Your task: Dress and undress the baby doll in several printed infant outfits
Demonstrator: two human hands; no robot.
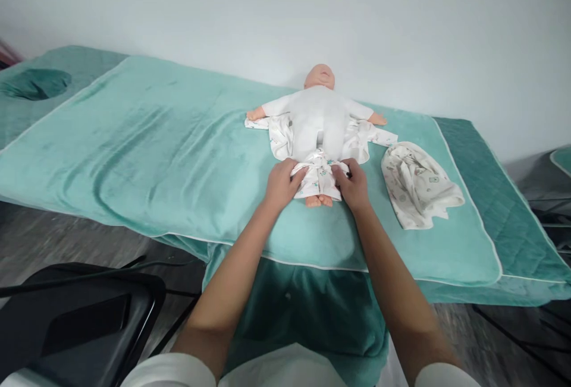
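A baby doll (317, 115) in a white bodysuit lies on its back on a teal blanket (156, 149), head toward the wall, arms spread. A patterned white garment (279, 134) lies open under its body. Patterned trousers (317, 180) cover its legs, with bare feet showing below. My left hand (281, 185) grips the trousers' waistband on the left side of the doll's hips. My right hand (354, 185) grips the waistband on the right side. Both hands have fingers curled into the fabric.
A crumpled patterned cloth (417, 185) lies on the blanket to the right of the doll. The bed stands against a pale wall (401, 18). A black chair (80, 321) stands at the lower left, beside the bed's near edge.
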